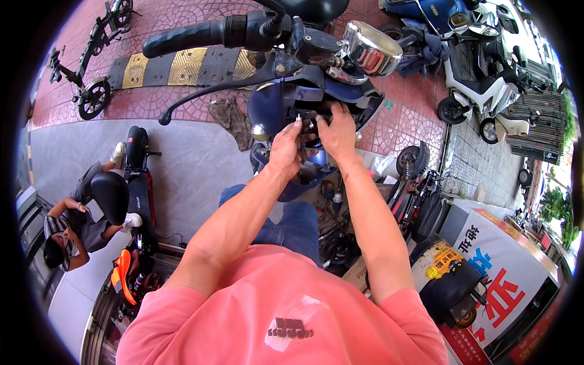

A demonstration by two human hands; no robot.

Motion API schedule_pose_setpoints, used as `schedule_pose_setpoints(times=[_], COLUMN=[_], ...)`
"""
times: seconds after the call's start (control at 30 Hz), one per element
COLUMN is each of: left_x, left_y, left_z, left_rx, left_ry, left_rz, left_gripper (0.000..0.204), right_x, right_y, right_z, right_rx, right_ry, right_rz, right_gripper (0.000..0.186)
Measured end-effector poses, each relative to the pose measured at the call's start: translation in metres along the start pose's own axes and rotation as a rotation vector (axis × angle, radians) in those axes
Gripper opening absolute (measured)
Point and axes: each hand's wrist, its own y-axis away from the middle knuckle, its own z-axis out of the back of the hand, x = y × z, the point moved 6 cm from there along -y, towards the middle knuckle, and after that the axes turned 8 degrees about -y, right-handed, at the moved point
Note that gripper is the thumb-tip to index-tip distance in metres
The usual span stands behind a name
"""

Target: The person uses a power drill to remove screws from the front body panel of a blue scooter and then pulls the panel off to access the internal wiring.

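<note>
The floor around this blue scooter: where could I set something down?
The widest free patch is grey floor, bordered by the dark rag, the black two-wheeler at left and the blue jeans. Red paving also lies bare beyond the striped bump. Crowded: right of the jeans, near the black wheel; left hand and right hand occupy the scooter's front.

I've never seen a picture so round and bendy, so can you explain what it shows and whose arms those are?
There's no robot here, just a person in a pink shirt. A wide camera on their head looks down, so their own arms reach up from below and straight edges bend.

Their left hand and right hand are at a small dark part in the front of a blue scooter. Some fingers are hidden, so I can't tell how tightly it's held.

On the ground are a crumpled cloth and a yellow-and-black bump strip.
</note>
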Motion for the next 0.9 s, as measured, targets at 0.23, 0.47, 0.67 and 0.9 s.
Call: schedule_pose_setpoints(times=[0.23, 0.47, 0.67, 0.9], left_x=[-0.008, -0.004, 0.014, 0.001], left_y=[0.010, 0.023, 0.017, 0.007], left_z=[0.006, 0.016, 0.031, 0.024], left_rx=[0.032, -0.014, 0.052, 0.099], left_ry=[-0.167, -0.271, -0.252, -0.127], left_rz=[0.057, 0.055, 0.097, 0.105], left_gripper=[0.027, 0.026, 0.028, 0.026], right_x=[-0.046, -0.054, -0.061, -0.051], right_y=[0.048, 0.047, 0.057, 0.057], right_z=[-0.037, -0.062, -0.066, -0.067], right_rx=[-0.002, 0.239, 0.201, 0.138], right_ry=[-0.715, -0.788, -1.021, -1.255], right_rz=[-0.707, -0.848, -1.007, -1.128], right_gripper=[0.021, 0.025, 0.028, 0.027])
